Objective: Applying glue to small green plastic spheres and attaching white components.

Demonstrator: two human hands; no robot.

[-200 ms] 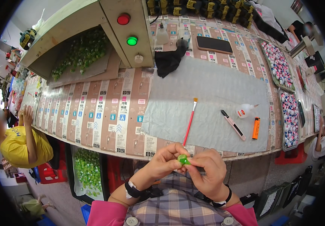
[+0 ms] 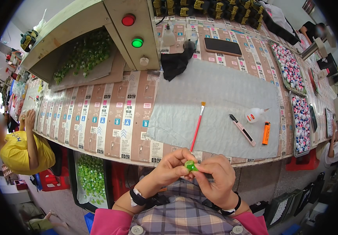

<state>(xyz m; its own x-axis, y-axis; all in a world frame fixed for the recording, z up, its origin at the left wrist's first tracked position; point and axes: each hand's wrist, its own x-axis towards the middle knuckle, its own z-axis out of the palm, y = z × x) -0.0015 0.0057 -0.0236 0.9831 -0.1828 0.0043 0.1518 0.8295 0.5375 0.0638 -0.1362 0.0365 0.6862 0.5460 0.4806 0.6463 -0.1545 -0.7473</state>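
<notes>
A small, glossy green piece (image 2: 191,165) is pinched between my two hands, just off the table's front edge. The fingertips of my left hand (image 2: 173,166) close on its left side. From the right, the thumb and forefinger of my right hand (image 2: 218,175) press against it. My fingers cover part of the piece, so its full shape is hidden. Beyond my hands, a red-handled flat brush (image 2: 197,127) lies on a grey cloth (image 2: 216,86). To the right on that cloth are a black and pink pen (image 2: 242,130), a small white squeeze bottle (image 2: 255,115) and an orange lighter (image 2: 266,133).
A metal machine box (image 2: 124,35) with several green pieces inside stands at the left. A tray of green pieces (image 2: 91,178) sits below the table edge. Trays of pink, white and blue pieces (image 2: 301,123) line the right. A phone (image 2: 223,46) and black cloth (image 2: 175,64) lie farther back.
My hands and the green piece keep their place. At the left, the hands of the person in yellow have shifted slightly. A person's leg at the lower left has also moved.
</notes>
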